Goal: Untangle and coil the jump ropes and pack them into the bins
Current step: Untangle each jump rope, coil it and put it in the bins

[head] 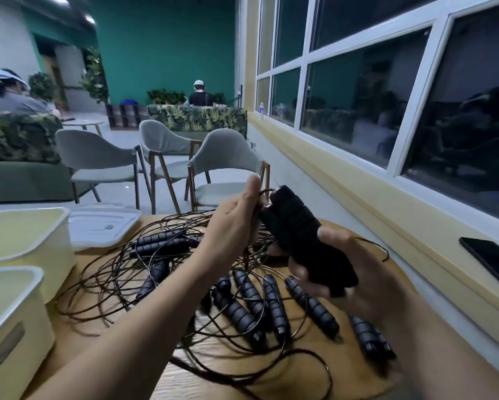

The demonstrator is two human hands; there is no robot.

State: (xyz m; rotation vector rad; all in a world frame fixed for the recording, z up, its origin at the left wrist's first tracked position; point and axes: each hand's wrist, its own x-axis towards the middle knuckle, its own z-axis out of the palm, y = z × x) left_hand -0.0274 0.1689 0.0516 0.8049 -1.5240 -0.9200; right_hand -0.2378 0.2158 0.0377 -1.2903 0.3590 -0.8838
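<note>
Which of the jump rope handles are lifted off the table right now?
The black handle pair gripped in the right hand; the other handles lie on the table.

The right hand (343,272) is wrapped around a pair of black foam handles (300,232) held side by side, tilted up and away from the person; the left hand (236,223) pinches the thin cord (264,192) where it loops at the handles' top ends, thumb raised; below both, a tangle of dark ropes (121,272) sprawls over the wooden table (314,370), with several ribbed grey handles (274,304) lying near one another in the middle; two cream bins (17,327) stand at the table's left edge, a white lid (98,226) flat beyond them; a black phone (490,261) rests on the yellow window ledge (386,215) to the right.
</note>
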